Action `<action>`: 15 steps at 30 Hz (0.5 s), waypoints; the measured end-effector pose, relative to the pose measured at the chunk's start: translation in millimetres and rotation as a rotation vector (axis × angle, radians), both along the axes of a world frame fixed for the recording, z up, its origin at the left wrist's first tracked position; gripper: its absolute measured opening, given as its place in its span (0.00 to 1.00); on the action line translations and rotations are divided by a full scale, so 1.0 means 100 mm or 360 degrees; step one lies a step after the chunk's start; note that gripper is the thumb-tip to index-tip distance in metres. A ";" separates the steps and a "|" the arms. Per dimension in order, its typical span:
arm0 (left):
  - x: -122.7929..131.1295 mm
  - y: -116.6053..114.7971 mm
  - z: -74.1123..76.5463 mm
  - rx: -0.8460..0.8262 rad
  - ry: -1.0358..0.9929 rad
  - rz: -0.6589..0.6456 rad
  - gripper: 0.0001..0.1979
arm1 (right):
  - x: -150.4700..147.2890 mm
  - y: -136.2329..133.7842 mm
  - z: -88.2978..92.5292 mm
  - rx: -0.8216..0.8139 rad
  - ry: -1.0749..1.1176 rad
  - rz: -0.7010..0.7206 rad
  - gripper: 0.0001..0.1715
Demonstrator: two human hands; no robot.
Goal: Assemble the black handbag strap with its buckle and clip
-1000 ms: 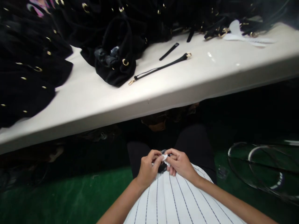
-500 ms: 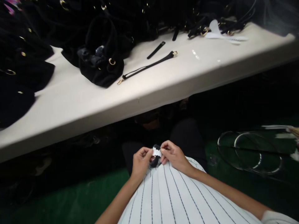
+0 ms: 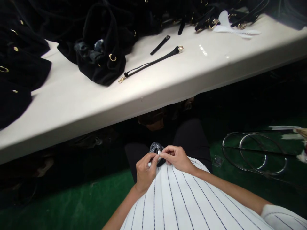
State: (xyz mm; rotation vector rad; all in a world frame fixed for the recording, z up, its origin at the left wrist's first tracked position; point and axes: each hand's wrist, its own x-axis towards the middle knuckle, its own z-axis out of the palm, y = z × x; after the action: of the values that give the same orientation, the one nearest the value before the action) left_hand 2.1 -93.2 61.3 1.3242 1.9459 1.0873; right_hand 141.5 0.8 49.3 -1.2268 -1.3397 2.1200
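In my lap, a small dark bundle [image 3: 156,147] with a shiny, plastic-like surface sits between my hands. A small white strip [image 3: 159,153] lies against it, mostly covered by fingertips. My left hand [image 3: 145,168] pinches the strip from one side, thumb and index finger pressed together. From the other side my right hand [image 3: 177,159] also pinches the strip, its fingertips nearly touching the left thumb. Whether the strip runs all the way around the bundle is hidden.
A table [image 3: 96,105] with a pale cover stands ahead. On it lie a black bag [image 3: 103,68], a thin black strap [image 3: 153,63] with gold clasps, a short black tab [image 3: 160,45] and a white strip-like piece [image 3: 230,29]. Metal rings [image 3: 254,153] stand at right.
My fingertips have come closer together, and less of the white strip shows. The dark bundle has turned, showing more of its shiny top. The view has shifted slightly.
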 end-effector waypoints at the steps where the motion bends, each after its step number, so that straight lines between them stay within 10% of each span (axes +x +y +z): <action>1: 0.00 0.01 0.01 0.0020 0.0008 -0.0027 0.07 | 0.00 0.00 0.00 -0.0021 0.0007 -0.0006 0.18; 15: 0.05 0.04 0.00 -0.0135 -0.0167 0.0256 0.12 | -0.03 -0.06 -0.09 0.0189 0.0044 -0.0028 0.16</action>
State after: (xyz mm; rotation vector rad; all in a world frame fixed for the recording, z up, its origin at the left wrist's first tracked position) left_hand 6.6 -89.2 61.2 1.0599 2.0235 1.1130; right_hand 138.1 -5.2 40.3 -1.1535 -1.4159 2.0067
